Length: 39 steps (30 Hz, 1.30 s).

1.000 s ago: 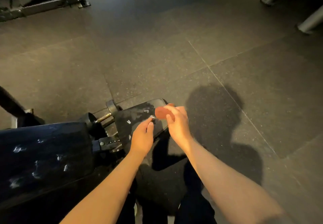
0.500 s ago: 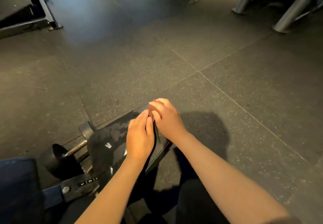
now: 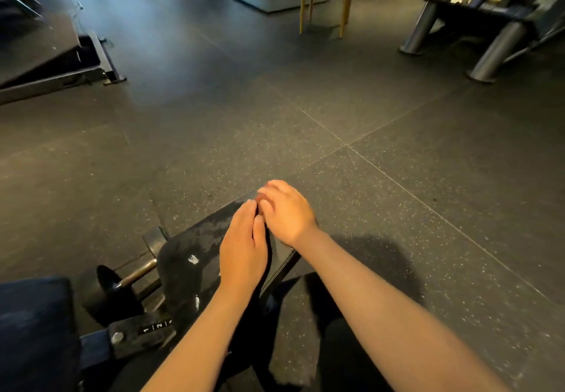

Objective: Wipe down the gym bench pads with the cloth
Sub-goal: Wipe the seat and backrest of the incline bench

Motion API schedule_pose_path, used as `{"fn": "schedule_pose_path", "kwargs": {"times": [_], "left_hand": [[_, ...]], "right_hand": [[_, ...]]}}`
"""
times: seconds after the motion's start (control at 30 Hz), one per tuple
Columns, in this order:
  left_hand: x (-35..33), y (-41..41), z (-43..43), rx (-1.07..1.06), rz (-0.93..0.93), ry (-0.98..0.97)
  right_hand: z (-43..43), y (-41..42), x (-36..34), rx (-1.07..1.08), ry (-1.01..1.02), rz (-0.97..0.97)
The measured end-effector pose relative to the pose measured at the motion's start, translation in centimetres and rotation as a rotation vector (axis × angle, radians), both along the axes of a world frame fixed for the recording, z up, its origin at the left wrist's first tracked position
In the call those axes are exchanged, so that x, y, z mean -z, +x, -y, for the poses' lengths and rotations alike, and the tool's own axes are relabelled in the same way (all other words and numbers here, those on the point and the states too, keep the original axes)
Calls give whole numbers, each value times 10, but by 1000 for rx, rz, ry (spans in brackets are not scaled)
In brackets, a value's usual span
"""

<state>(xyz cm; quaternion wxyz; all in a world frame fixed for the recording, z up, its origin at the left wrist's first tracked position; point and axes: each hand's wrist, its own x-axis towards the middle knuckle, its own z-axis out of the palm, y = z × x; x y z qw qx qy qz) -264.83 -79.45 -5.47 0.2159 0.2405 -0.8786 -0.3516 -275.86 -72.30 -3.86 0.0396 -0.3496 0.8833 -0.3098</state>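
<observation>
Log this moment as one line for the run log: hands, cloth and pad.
phase: wiping bench pad | left hand: flat on bench pad | right hand: fingers curled over cloth, mostly hidden, at far end

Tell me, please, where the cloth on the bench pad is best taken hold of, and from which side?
Probably at its exposed reddish edge, from above. The cloth lies on the pad near its far end, mostly covered by the right hand; only a sliver shows beside the fingertips of the left hand, so fingers would pinch there.
</observation>
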Motion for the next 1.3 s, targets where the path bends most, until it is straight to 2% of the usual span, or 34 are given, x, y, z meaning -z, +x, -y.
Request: {"fn": "schedule_pose_path", "kwargs": {"times": [0.1, 0.2, 0.27, 0.3, 0.37, 0.43, 0.5, 0.57, 0.63, 0.7, 0.77, 0.9, 1.03, 1.13, 1.2, 1.27, 1.3], "left_hand": [[5, 9, -8, -11, 70, 42], [6, 23, -19, 88, 65, 50], [6, 29, -17, 131, 25, 60], [6, 30, -15, 136, -4, 54], [9, 32, -11, 130, -36, -4], [13, 34, -11, 88, -30, -91], [14, 39, -14, 58, 18, -108], [16, 45, -16, 92, 15, -95], [20, 52, -16, 118, -8, -78], [21, 60, -20, 154, -51, -56], [19, 64, -22, 170, -79, -16], [21, 64, -17, 157, -35, 52], [21, 73, -13, 109, -26, 149], [19, 78, -13, 75, 19, 216], [19, 79, -14, 97, 1, 189], [24, 80, -14, 146, -5, 143], [28, 83, -14, 172, 11, 133]], "right_hand": [[-31, 32, 4, 43, -113, -53], [-55, 65, 4, 114, -96, -106], [-46, 61, -2, 72, -126, -170], [-39, 56, -10, 65, -96, -133], [-30, 46, -14, 20, -10, -97], [-31, 48, -6, 23, -14, -129], [-45, 65, -2, 79, -43, -109], [-58, 91, 12, 131, -132, -199], [-63, 114, 37, 62, -203, -267], [-61, 118, 47, 11, -185, -220], [-53, 103, 37, 66, -154, -202], [-36, 76, 10, 122, 1, -130], [-38, 109, 37, 148, -117, -153], [-45, 133, 62, 45, 23, -169], [-52, 130, 62, 13, -14, -185], [-53, 119, 56, 54, -38, -272], [-53, 114, 48, 98, 13, -283]]}}
